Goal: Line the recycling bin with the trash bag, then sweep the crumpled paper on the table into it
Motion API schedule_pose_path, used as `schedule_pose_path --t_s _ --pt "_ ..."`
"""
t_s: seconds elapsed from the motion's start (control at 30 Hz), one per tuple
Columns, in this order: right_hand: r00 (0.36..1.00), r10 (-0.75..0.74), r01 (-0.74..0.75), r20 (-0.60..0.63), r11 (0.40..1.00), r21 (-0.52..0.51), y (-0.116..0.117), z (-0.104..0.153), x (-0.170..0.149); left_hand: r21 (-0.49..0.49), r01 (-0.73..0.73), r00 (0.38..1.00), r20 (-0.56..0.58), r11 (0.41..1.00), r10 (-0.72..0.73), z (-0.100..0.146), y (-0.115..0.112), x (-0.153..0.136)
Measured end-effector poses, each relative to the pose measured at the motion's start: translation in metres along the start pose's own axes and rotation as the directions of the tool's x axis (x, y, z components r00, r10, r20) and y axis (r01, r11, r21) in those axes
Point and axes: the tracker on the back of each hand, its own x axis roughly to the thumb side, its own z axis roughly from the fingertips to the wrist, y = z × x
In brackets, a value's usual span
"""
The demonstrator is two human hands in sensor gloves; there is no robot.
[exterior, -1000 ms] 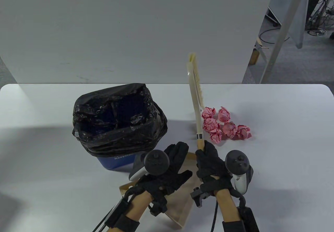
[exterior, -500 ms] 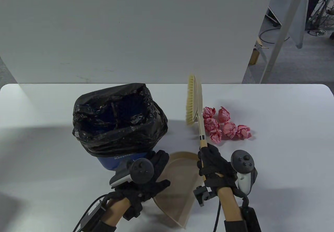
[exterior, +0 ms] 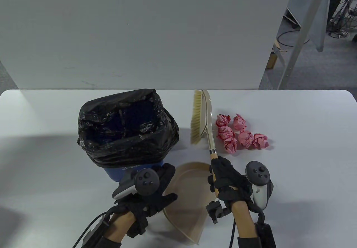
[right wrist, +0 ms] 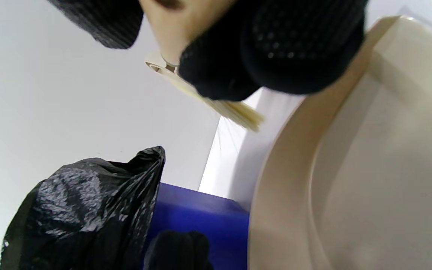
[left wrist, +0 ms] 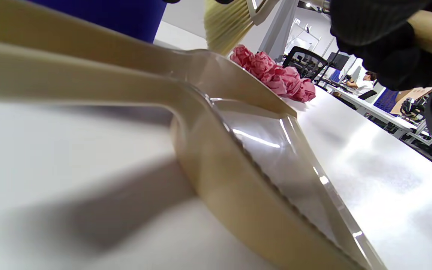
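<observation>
White table (exterior: 306, 147) with rounded far corners, backed by a grey partition (exterior: 139, 30) — office desks and cables beyond at 2 o'clock. Brush (exterior: 202, 119) gripped at its wooden handle by right hand (exterior: 227, 179), long axis toward 12 o'clock, bristles facing 9 o'clock, just beside pink crumpled paper (exterior: 239, 135). Left hand (exterior: 150, 192) holding beige dustpan (exterior: 187, 203) by its handle at 6 o'clock of the bag-lined recycling bin (exterior: 125, 130).
</observation>
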Motion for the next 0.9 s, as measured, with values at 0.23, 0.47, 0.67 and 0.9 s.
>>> schedule_pose_path --t_s 0.23,0.47,0.67,0.9 --pt "1.000 0.007 -0.006 -0.025 0.997 0.071 0.000 0.003 0.006 0.009 0.048 0.999 -0.021 0.999 -0.048 0.003 0.006 0.000" --pt "0.988 0.103 -0.086 -0.113 0.986 0.144 -0.007 0.004 0.006 0.014 0.018 0.999 -0.049 1.000 -0.017 0.004 0.008 -0.007" --pt "0.979 0.112 -0.103 -0.169 0.993 0.062 -0.032 0.005 0.003 -0.004 0.022 0.998 -0.066 1.000 -0.022 0.003 0.007 -0.007" --pt "0.971 0.139 -0.154 -0.197 0.986 -0.060 -0.058 0.012 0.004 -0.039 0.019 0.995 -0.095 0.999 -0.022 0.002 0.005 -0.008"
